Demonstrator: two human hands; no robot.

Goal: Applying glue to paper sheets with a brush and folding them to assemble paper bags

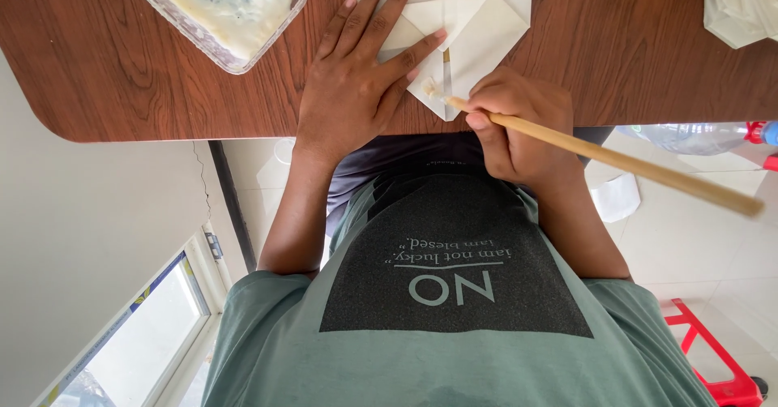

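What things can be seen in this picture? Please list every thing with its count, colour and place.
Table: one, dark brown wood, across the top.
Folded paper: one, white, at the table edge, under both hands.
Brush: one, light wooden handle, its tip on the paper's corner.
Container: one, clear plastic with white paste, top left on the table.
Clear plastic item: one, top right corner; kind unclear.
Stool: one, red, on the floor at lower right.
Window: one, white frame, lower left.
T-shirt: one, green with a dark panel, centre bottom.
Left hand: flat on the paper, fingers spread.
Right hand: gripping the brush.
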